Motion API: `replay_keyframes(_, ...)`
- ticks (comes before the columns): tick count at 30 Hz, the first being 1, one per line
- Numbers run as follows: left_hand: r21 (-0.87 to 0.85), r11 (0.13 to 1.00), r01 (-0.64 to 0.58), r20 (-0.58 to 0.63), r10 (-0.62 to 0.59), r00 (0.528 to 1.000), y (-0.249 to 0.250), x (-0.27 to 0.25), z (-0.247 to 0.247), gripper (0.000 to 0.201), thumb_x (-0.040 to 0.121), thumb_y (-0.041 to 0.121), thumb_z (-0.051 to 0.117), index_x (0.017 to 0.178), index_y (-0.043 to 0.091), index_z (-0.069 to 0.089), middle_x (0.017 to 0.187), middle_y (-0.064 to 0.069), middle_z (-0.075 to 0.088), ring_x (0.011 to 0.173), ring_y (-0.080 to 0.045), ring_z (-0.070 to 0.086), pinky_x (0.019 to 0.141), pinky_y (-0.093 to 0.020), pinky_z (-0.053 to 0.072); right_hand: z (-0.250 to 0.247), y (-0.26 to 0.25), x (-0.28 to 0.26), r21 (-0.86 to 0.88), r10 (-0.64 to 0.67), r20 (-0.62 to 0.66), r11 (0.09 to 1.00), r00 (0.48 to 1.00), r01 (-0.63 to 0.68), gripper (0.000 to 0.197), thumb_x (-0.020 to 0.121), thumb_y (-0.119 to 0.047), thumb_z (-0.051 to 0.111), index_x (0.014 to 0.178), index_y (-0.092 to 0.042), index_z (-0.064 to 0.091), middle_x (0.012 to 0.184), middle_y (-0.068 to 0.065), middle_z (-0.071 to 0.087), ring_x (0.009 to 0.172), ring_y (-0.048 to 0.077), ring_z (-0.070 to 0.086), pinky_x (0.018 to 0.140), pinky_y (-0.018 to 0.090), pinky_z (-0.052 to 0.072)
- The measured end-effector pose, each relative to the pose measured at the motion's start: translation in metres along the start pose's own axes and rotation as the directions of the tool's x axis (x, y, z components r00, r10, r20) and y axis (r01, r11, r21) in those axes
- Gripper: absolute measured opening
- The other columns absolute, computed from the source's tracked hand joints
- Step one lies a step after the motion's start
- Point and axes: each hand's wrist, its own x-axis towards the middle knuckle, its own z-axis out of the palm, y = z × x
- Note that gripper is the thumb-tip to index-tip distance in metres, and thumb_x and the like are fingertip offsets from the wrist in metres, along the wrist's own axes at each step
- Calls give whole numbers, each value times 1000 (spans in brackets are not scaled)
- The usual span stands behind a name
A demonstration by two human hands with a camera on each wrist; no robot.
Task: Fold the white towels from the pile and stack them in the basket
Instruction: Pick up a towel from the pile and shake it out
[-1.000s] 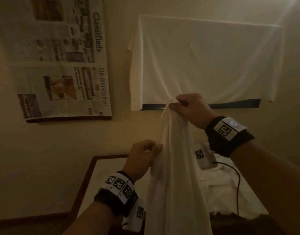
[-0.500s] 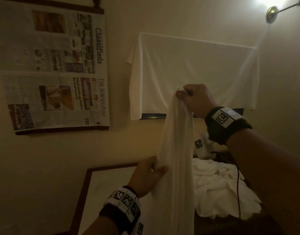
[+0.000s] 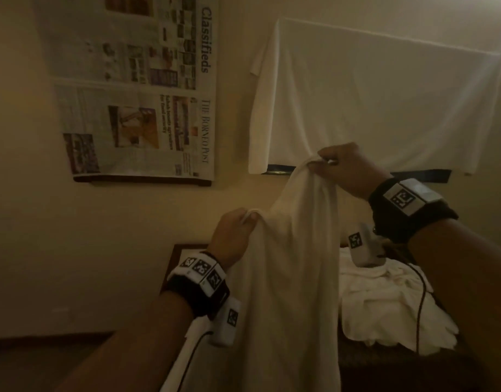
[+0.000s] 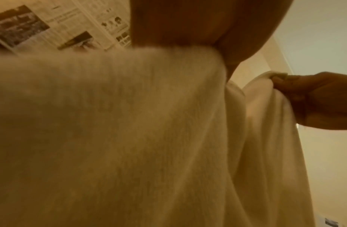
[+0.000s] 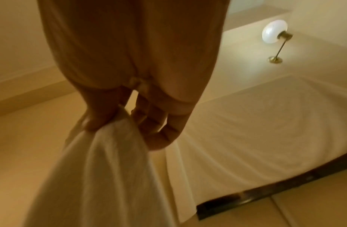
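A white towel [image 3: 294, 278] hangs in the air in front of me, held up by both hands. My right hand [image 3: 325, 162] pinches its top edge, the higher of the two holds. My left hand [image 3: 247, 219] grips the edge lower and to the left. In the left wrist view the towel [image 4: 129, 130] fills the frame and the right hand [image 4: 296, 90] shows at the right. The right wrist view has the towel [image 5: 95, 169] hanging from my pinching fingers [image 5: 102, 119]. A crumpled pile of white towels [image 3: 385, 304] lies below on the right. No basket shows.
A newspaper [image 3: 136, 91] hangs on the wall at upper left. A white cloth [image 3: 371, 100] covers a dark panel on the wall ahead. A white surface with a dark wooden frame [image 3: 170, 261] lies below the left hand. A wall lamp [image 5: 274, 33] glows.
My left hand has risen and shifted left along the towel's edge, spreading the top apart. My right hand has dropped slightly while keeping its pinch.
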Motion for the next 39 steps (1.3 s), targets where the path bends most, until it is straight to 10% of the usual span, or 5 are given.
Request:
replay_keyframes(8, 10, 1000, -16, 65, 15, 998, 35, 30, -6, 29, 97, 21, 57, 81, -3, 65, 79, -20, 63, 69, -15, 52, 64, -30, 40, 64, -4, -28, 215, -63, 513, 975, 856, -57, 11, 86, -29, 72, 96, -30, 75, 103, -13, 68, 92, 9, 65, 75, 24, 55)
replay_keyframes(17, -145, 989, -18, -151, -4, 989, 28, 7, -17, 54, 86, 53, 62, 85, -1, 65, 82, -26, 62, 68, -14, 52, 63, -38, 45, 67, -11, -8, 217, -239, 112, 953, 964, 211, 10, 89, -25, 68, 88, -20, 78, 92, -5, 66, 82, 6, 61, 72, 18, 48)
replay_keyframes(24, -113, 980, 165, -57, -172, 983, -3, -27, -5, 29, 92, 36, 66, 97, 7, 69, 91, -6, 73, 80, -16, 69, 79, -44, 59, 22, -26, 29, 104, -282, -83, 952, 956, 290, 21, 92, -28, 65, 98, -11, 75, 101, 11, 66, 86, 18, 57, 73, 18, 36)
replay_keyframes(34, 85, 968, 236, 111, -244, 963, -43, -57, 28, 26, 90, 48, 62, 107, 29, 69, 101, 10, 72, 90, -7, 67, 82, -36, 56, -25, 13, 65, -26, -101, -205, 995, 974, 98, 32, 91, -43, 61, 97, -12, 71, 96, -1, 54, 92, 23, 53, 80, 32, 37)
replay_keyframes(39, -15, 946, 325, -188, -322, 928, -46, -57, 15, 14, 95, 25, 63, 89, 14, 69, 80, -7, 68, 68, -16, 63, 64, -40, 55, -35, 50, 61, -102, -28, -200, 995, 979, 7, 35, 93, -47, 56, 99, -16, 70, 94, 2, 55, 88, 26, 52, 77, 33, 37)
